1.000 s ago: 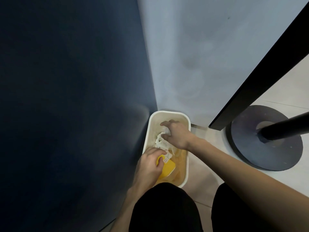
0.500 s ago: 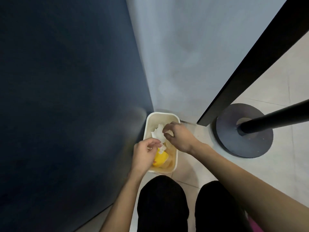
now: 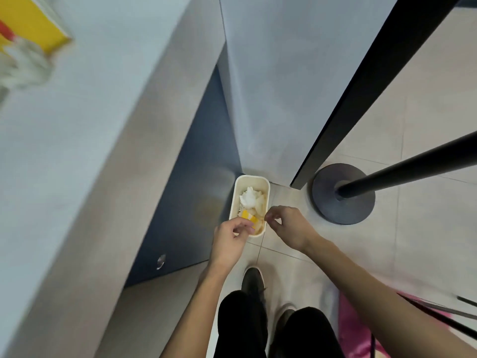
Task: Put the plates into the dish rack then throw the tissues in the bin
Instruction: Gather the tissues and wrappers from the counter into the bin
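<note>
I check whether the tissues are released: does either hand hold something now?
Nothing visible: left hand and right hand look empty; white tissues lie in the bin.

- Pale tiled floor [image 3: 426, 228] fills the frame's right and bottom.
- A cream bin [image 3: 233, 202] stands on it at centre.
- A round dark stand base [image 3: 325, 202] rests right of centre.

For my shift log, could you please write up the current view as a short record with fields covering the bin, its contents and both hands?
bin: cream bin on the floor, in the corner beside the dark blue cabinet panel
contents: crumpled white tissues and something yellow inside
left hand: over the bin's near end, fingers curled, nothing seen in it
right hand: just right of the bin, fingers pinched, nothing seen in it
nearby: black pole on a round base, to the right
</note>
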